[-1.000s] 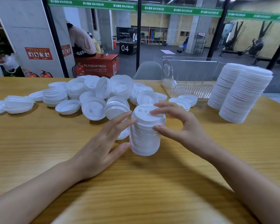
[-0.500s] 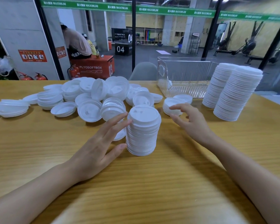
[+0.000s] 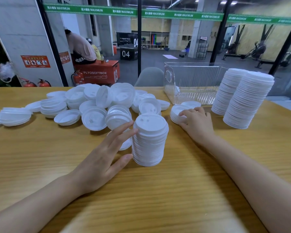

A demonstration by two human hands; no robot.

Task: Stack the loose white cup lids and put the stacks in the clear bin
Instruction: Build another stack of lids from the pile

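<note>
On the wooden bench [image 3: 40,157] the left hand [image 3: 101,158] rests open against the middle stack [image 3: 149,142] while the right hand [image 3: 197,122] grips a small pile [image 3: 175,113] beside the bin [image 3: 191,81], so a sloppy add could topple that stack, imo.

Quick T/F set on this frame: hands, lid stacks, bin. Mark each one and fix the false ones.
1. The left hand touches the side of the middle stack with straight fingers. True.
2. The right hand rests on top of the middle stack. False: it grips a short stack beside the clear bin.
3. The two tall stacks stand inside the clear bin. False: they stand on the table, to the right of the bin.
4. Loose lids lie on the table behind the middle stack. True.
</note>
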